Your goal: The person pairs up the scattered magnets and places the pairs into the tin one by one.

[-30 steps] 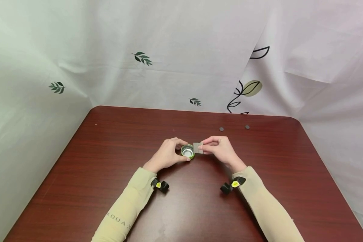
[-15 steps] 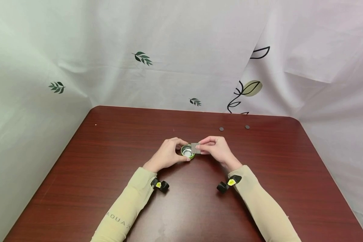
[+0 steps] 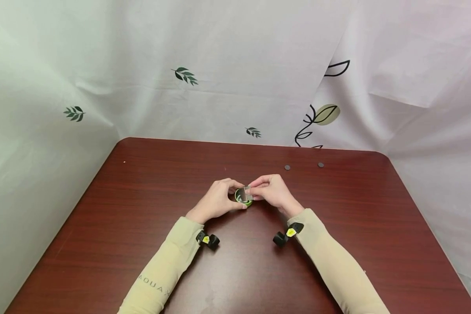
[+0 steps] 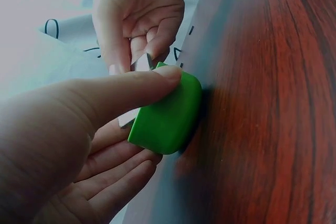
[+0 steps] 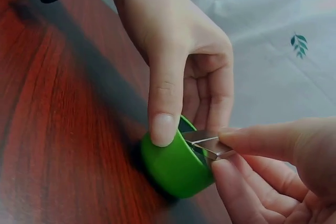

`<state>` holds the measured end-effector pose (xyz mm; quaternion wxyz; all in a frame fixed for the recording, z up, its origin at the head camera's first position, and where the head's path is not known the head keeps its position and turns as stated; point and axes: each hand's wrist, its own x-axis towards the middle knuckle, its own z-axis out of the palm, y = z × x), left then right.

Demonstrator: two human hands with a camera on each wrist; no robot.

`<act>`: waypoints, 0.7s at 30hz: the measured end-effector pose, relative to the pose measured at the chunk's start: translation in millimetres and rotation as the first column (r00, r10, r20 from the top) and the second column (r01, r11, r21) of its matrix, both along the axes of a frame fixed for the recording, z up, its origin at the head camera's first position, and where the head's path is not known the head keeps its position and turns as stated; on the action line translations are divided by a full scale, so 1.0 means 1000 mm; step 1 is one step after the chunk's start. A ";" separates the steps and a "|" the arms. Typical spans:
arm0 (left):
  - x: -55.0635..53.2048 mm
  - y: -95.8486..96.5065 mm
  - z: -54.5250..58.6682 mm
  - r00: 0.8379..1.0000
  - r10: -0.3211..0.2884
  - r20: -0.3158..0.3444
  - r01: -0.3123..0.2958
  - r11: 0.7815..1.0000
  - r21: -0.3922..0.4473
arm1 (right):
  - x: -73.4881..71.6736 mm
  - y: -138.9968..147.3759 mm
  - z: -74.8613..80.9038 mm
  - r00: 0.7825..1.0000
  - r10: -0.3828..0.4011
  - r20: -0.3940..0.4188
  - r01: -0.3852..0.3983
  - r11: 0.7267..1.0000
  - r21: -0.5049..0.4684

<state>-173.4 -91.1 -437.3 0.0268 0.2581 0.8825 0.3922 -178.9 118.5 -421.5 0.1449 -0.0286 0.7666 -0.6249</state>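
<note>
Near the middle of the table, my left hand (image 3: pixel 216 199) grips a small round green tin (image 5: pixel 176 170) by its sides, thumb on the near side. The tin has a shiny silver inside and stands on the tabletop. My right hand (image 3: pixel 274 192) pinches silvery flat rectangular pieces (image 5: pixel 214 145) between thumb and fingers. In the right wrist view they show a seam between them, and one end dips within the tin's mouth. From the left wrist, the green wall (image 4: pixel 167 116) and thumb hide most of the pieces. Whether they touch the tin's bottom cannot be seen.
Two small dark discs (image 3: pixel 287 167) lie apart on the brown wooden table (image 3: pixel 172 170), toward its back right. A pale curtain (image 3: pixel 220 109) with leaf prints hangs behind the table and along its sides. Each wrist bears a black camera (image 3: pixel 213 242).
My right hand has moved left, bringing the silvery pieces from the tin's right rim over and into its opening. The left hand and the tin have stayed in place.
</note>
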 end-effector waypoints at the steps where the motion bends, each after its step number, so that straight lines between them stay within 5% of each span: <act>1: 0.000 0.000 0.000 1.000 -0.001 0.001 0.001 1.000 0.001 | -0.001 -0.001 0.001 1.000 0.005 -0.002 -0.005 1.000 0.017; 13: -0.002 0.001 0.000 1.000 0.002 0.003 -0.002 1.000 0.017 | -0.006 -0.009 0.015 0.995 0.092 -0.029 -0.079 0.952 0.295; 21: -0.001 0.001 0.000 1.000 -0.004 0.006 0.004 1.000 0.012 | -0.005 -0.011 0.015 0.986 0.139 -0.090 -0.094 0.915 0.391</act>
